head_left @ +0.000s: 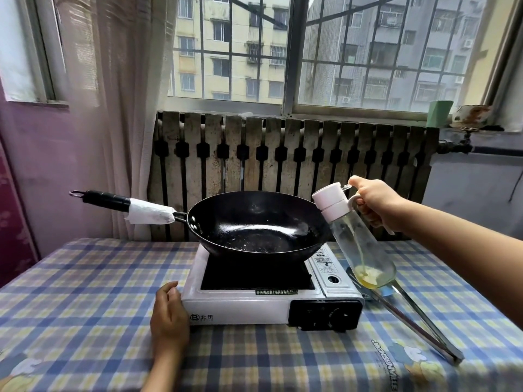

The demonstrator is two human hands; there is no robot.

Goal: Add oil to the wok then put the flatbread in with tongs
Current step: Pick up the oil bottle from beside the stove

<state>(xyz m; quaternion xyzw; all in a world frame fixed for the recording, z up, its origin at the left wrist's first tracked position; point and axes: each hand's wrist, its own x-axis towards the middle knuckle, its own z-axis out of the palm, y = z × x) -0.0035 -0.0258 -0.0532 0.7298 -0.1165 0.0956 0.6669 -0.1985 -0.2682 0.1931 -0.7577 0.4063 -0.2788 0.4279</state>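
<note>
Gripping the oil bottle by its handle, the right hand tips the spout toward the wok at frame centre, while the left hand, fingers loosely curled, steadies the portable gas stove.

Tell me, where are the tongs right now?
The tongs lie on the checked tablecloth right of the stove, below the raised oil bottle.

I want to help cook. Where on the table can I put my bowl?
The tablecloth left of the stove is bare, out past the left hand. The near strip is open too. Right of the stove is crowded: tongs and the oil bottle.
</note>
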